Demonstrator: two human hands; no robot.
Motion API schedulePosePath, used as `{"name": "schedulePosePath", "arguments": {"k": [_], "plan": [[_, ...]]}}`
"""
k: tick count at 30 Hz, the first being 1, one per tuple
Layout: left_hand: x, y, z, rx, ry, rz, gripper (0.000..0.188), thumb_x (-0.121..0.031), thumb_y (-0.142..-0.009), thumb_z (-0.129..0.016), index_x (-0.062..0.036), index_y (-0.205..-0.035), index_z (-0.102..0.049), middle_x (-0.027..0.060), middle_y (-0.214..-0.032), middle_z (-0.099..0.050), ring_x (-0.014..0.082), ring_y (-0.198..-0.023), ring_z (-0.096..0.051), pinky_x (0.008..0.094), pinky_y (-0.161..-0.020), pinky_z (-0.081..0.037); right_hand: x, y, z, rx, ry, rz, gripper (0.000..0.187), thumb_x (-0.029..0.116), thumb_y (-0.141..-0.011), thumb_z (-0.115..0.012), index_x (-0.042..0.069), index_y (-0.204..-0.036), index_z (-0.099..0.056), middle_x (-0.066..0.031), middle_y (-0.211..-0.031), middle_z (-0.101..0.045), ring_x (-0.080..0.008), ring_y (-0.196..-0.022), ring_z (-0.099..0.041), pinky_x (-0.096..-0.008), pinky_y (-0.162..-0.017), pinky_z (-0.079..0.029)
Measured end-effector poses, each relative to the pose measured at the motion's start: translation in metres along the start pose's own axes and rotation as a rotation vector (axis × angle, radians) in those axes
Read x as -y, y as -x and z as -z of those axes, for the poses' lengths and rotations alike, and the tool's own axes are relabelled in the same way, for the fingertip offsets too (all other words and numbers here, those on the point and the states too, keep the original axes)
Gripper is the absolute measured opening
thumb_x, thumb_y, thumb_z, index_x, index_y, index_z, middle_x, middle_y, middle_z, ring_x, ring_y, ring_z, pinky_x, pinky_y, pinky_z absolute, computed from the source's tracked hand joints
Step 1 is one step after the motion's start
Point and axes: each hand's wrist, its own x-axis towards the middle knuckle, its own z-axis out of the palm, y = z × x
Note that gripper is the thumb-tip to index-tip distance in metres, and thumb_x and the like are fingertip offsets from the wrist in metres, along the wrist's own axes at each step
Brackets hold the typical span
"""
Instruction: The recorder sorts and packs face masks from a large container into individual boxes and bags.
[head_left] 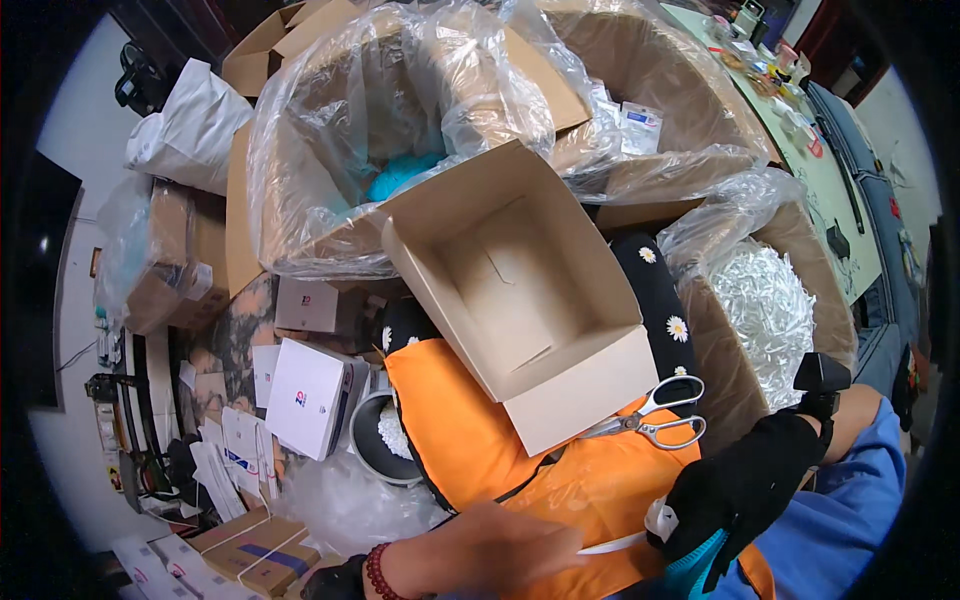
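Cardboard box (520, 300) open and bare inside, gloved right hand (740, 490) fingers gripping white strip (612, 545), left hand (480, 550) fingers loosely spread

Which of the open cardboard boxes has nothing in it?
The small shallow box on the orange lap cushion, beside the scissors; the big boxes behind have plastic liners and contents.

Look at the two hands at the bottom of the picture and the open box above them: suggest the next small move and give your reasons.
Probably carry the small white item up into the empty cardboard box. The gloved right hand pinches it, the bare left hand touches the thin white strip at its end, and the box lies open and bare on the orange cloth, above the hands.
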Motion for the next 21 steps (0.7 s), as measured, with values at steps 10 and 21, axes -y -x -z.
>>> {"name": "schedulePosePath", "arguments": {"k": [10, 21], "plan": [[0.115, 0.173, 0.000, -0.694, -0.319, 0.815, 0.027, -0.017, -0.096, -0.046, 0.0005, -0.078, -0.056, 0.0134, -0.068, -0.055, 0.0265, -0.065, -0.058, 0.0349, -0.059, -0.043, -0.038, 0.046, 0.045, -1.141, -0.255, -0.003, 0.035, 0.032, -0.097, -0.058, 0.000, -0.110, -0.059, -0.0177, -0.106, -0.064, -0.0264, -0.101, -0.064, -0.0364, -0.087, -0.052], [0.269, 0.204, -0.098, -0.818, 0.183, 1.323, 0.039, -0.028, -0.090, -0.064, 0.0014, -0.116, -0.060, 0.0208, -0.104, -0.066, 0.0377, -0.101, -0.062, 0.0398, -0.094, -0.048, -0.081, 0.036, 0.066, -1.558, -0.186, 0.226, 0.039, 0.030, -0.102, -0.051, 0.000, -0.127, -0.057, -0.0093, -0.118, -0.065, -0.0161, -0.107, -0.063, -0.0322, -0.094, -0.052]]}}
